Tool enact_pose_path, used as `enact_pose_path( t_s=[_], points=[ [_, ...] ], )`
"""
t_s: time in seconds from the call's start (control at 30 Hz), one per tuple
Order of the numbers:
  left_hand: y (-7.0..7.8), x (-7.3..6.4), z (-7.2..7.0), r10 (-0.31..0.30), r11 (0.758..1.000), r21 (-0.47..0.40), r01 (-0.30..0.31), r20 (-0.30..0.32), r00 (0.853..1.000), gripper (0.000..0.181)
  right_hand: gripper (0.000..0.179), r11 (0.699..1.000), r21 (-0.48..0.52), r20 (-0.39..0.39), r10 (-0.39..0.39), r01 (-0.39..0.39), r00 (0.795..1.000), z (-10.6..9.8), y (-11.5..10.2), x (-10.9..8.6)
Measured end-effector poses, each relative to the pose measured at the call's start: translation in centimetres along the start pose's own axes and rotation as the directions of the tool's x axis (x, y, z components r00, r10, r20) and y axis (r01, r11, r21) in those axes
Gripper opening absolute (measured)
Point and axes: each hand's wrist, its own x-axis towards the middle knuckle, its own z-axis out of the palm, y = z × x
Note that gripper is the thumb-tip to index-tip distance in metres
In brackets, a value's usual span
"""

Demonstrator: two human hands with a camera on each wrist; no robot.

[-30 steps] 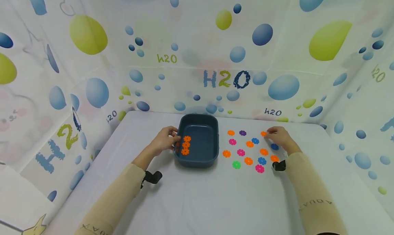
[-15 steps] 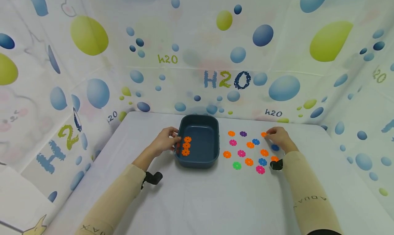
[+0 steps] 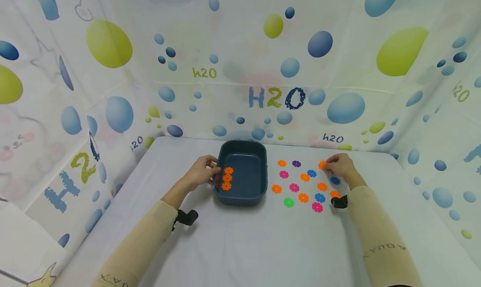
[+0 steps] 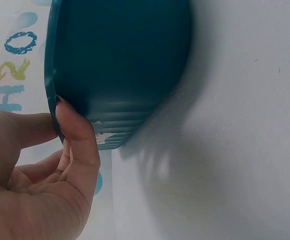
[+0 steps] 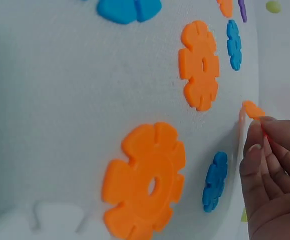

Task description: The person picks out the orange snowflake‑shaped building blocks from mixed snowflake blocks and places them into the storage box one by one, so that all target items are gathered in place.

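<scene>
My left hand [image 3: 201, 171] grips the left wall of a dark teal bin [image 3: 246, 201], thumb on one side of the rim and fingers on the other, as the left wrist view shows. Inside that bin, three orange flower-shaped plastic pieces [image 3: 227, 178] stand in a row along the left. My right hand [image 3: 341, 166] pinches an orange flower-shaped piece [image 5: 253, 109] between thumb and fingers, at the far right of the scattered pieces; part of it is hidden by the fingertips. A blue flower-shaped piece [image 5: 215, 182] lies close by on the cloth.
Several loose flower-shaped pieces in orange, pink, blue, purple and green lie right of the bin, such as the green piece [image 3: 288, 202] and the purple piece [image 3: 296, 163]. A white cloth [image 3: 240, 245] covers the table. Behind it hangs a patterned curtain [image 3: 240, 49].
The right hand stays at the orange piece, which shows slightly more beside the fingertips than half a second ago. The left hand and bin hold their place.
</scene>
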Motion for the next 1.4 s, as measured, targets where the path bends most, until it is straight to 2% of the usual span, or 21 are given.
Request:
enact_pose_path(
  t_s=[0.33,0.87,1.03,1.1,1.33,1.4],
  points=[
    [-0.1,0.2,0.0,-0.010,1.000,0.017,0.010,0.004,1.000,0.041,0.030,0.987,0.018,0.012,-0.161,0.160,0.987,0.0,-1.7,-1.3],
    [0.0,0.0,0.0,-0.003,1.000,0.003,0.003,0.001,1.000,0.041,0.024,0.955,0.115,0.081,-0.282,0.272,0.956,2.8,-6.3,-3.9],
    [0.1,-0.1,0.0,-0.004,1.000,0.003,0.004,0.000,1.000,0.040,0.023,0.935,0.170,0.110,-0.331,0.311,0.937,3.8,-7.7,-4.6],
    [0.1,-0.1,0.0,-0.006,1.000,0.001,0.006,0.002,1.000,0.040,0.023,0.928,0.172,0.119,-0.352,0.329,0.929,4.2,-8.3,-4.9],
    [0.0,0.0,0.0,-0.014,1.000,-0.001,0.014,0.001,1.000,0.039,0.020,0.924,0.149,0.131,-0.373,0.354,0.919,5.4,-10.5,-5.9],
    [-0.1,0.0,0.0,-0.010,1.000,0.002,0.010,0.000,1.000,0.039,0.019,0.913,0.161,0.137,-0.397,0.375,0.908,5.8,-11.3,-6.2]
  ],
)
